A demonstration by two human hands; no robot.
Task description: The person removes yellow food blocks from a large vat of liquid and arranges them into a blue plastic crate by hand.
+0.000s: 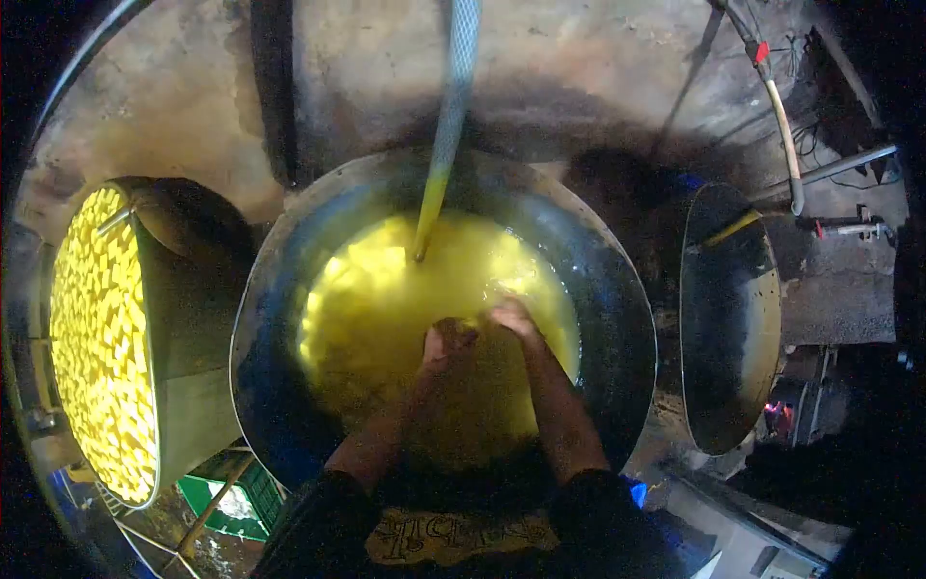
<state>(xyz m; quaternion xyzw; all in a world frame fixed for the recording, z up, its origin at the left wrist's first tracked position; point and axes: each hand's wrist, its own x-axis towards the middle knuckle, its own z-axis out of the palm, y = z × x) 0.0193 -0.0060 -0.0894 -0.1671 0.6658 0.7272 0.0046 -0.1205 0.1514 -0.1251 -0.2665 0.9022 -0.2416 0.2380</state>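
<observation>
A wide round metal pan [617,280] fills the middle of the head view, holding cloudy yellow liquid [376,357]. Pale yellow pieces [381,253] show in the liquid along the far left side, with more bright ones at the far right. My left hand [451,338] is at the liquid near the pan's middle, its fingers turned inward and too dark to make out. Close to its right is my right hand [511,315], pointing toward it with blurred fingers. Whether either hand holds anything cannot be seen. A braided hose [449,125] hangs down, its end at the liquid beyond my hands.
To the left stands a large tilted-looking vessel [188,309] full of yellow cut blocks [101,338]. A green crate [260,492] with something white inside sits below it. Another round pan [709,328] is on the right, near a pipe [783,125]. A stained wall [579,58] rises behind.
</observation>
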